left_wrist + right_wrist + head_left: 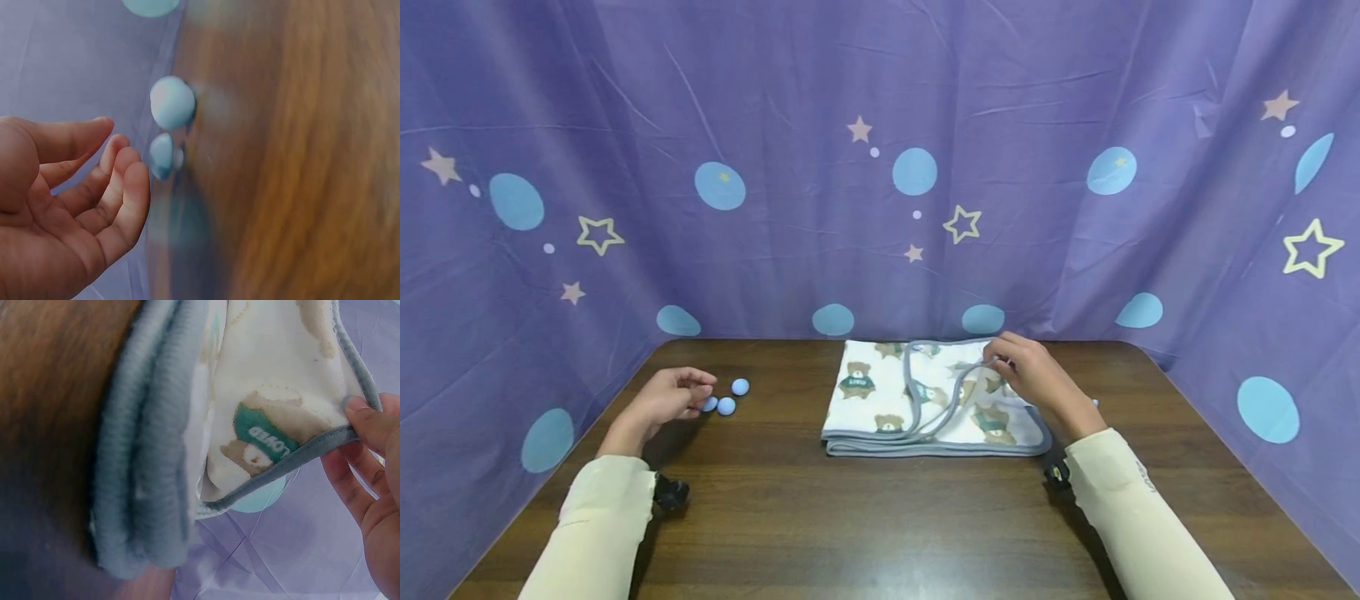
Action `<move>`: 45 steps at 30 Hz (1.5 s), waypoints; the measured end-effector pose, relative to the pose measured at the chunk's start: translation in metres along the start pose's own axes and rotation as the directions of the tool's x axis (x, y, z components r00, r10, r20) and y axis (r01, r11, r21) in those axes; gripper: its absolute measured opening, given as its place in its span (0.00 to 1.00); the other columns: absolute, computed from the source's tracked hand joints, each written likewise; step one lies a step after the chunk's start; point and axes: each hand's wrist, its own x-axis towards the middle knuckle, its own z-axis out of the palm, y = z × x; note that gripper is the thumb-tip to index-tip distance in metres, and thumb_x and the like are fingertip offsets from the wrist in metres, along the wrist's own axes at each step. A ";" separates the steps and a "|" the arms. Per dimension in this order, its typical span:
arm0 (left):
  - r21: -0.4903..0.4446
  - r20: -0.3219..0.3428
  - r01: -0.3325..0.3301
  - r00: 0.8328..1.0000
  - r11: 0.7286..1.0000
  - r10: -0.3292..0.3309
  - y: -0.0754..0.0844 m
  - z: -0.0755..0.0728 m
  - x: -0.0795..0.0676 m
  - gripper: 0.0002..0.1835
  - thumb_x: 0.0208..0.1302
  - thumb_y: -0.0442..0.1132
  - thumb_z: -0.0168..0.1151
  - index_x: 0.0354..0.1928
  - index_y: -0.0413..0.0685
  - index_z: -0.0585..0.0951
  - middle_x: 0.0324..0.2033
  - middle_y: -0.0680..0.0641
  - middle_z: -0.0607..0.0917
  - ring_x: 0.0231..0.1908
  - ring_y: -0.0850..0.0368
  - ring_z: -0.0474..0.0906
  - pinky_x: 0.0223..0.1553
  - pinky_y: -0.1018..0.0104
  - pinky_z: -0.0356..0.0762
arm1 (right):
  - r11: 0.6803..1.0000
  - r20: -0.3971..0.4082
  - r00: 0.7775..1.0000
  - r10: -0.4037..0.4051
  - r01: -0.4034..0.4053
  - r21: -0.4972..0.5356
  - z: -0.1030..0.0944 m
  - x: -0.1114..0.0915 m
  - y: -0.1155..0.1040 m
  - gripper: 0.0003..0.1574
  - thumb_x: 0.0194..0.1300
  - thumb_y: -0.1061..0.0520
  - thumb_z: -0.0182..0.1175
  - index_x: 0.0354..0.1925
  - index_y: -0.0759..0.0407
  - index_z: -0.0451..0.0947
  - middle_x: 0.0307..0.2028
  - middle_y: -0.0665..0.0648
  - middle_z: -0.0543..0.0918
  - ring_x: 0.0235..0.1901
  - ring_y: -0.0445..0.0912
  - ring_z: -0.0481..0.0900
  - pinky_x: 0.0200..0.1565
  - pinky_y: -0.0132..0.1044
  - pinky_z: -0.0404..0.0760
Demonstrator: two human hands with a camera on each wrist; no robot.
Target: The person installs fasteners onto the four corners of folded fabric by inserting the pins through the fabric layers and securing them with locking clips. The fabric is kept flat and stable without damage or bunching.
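Observation:
A white blanket (865, 412) with teddy bears and grey edging lies folded in the middle of the table. My right hand (1030, 371) pinches a corner of its top layer between thumb and fingers and holds it raised. The right wrist view shows the lifted flap (281, 381) apart from the thick folded edge (144, 456). On the left, my left hand (670, 396) hovers beside light blue balls (741, 387), fingers loosely bent, with nothing in its grasp. In the left wrist view, a ball (172, 103) is just beyond the fingertips.
Brown wooden table (850, 525) under everything. A purple curtain (820, 250) with stars and blue spots surrounds its back and sides. A small light blue thing (1095, 402) peeks out beside the right wrist, mostly hidden.

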 end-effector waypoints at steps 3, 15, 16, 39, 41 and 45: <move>-0.027 0.016 0.011 1.000 1.000 -0.011 -0.007 -0.003 0.002 0.20 0.76 0.31 0.55 0.63 0.24 0.71 0.43 0.40 0.82 0.40 0.52 0.80 0.42 0.58 0.85 | 1.000 -0.010 1.000 -0.009 0.009 -0.005 0.000 0.000 0.001 0.21 0.55 0.80 0.68 0.38 0.57 0.80 0.36 0.51 0.82 0.33 0.44 0.78 0.33 0.41 0.80; -0.059 0.047 0.036 0.998 0.998 -0.033 -0.024 -0.008 0.009 0.25 0.67 0.25 0.62 0.64 0.23 0.70 0.47 0.38 0.82 0.39 0.60 0.80 0.41 0.62 0.85 | 1.000 0.011 1.000 0.016 -0.016 0.006 -0.002 0.000 -0.002 0.20 0.57 0.78 0.68 0.38 0.56 0.80 0.36 0.50 0.81 0.34 0.43 0.77 0.34 0.40 0.80; -0.037 0.044 0.028 0.999 0.999 -0.027 -0.025 -0.008 0.009 0.25 0.66 0.25 0.64 0.63 0.23 0.71 0.48 0.36 0.82 0.39 0.60 0.81 0.40 0.63 0.85 | 1.000 0.009 1.000 0.015 -0.015 0.006 -0.002 0.000 -0.002 0.20 0.57 0.78 0.68 0.38 0.56 0.80 0.36 0.50 0.81 0.34 0.43 0.77 0.34 0.40 0.80; 0.203 0.041 -0.055 0.998 0.978 0.048 -0.020 -0.002 0.012 0.18 0.70 0.28 0.63 0.58 0.25 0.76 0.41 0.37 0.83 0.39 0.53 0.79 0.37 0.60 0.85 | 1.000 0.015 1.000 0.019 -0.019 -0.007 0.000 -0.002 0.001 0.20 0.57 0.77 0.68 0.39 0.56 0.79 0.35 0.50 0.81 0.34 0.44 0.78 0.36 0.41 0.80; 0.171 0.031 -0.029 0.999 0.985 0.024 -0.020 -0.004 0.012 0.17 0.75 0.30 0.58 0.59 0.25 0.74 0.40 0.38 0.81 0.38 0.53 0.78 0.38 0.59 0.86 | 1.000 0.013 1.000 0.018 -0.018 -0.008 0.000 -0.002 0.001 0.20 0.56 0.78 0.68 0.38 0.57 0.80 0.35 0.50 0.81 0.34 0.44 0.78 0.35 0.41 0.80; 0.087 0.023 0.016 1.000 0.996 -0.018 -0.015 -0.006 0.013 0.19 0.80 0.33 0.50 0.62 0.20 0.69 0.42 0.37 0.78 0.39 0.51 0.77 0.40 0.59 0.86 | 1.000 0.006 1.000 0.016 -0.016 -0.007 0.000 -0.001 0.001 0.20 0.56 0.78 0.69 0.38 0.57 0.80 0.35 0.50 0.81 0.34 0.44 0.78 0.35 0.41 0.80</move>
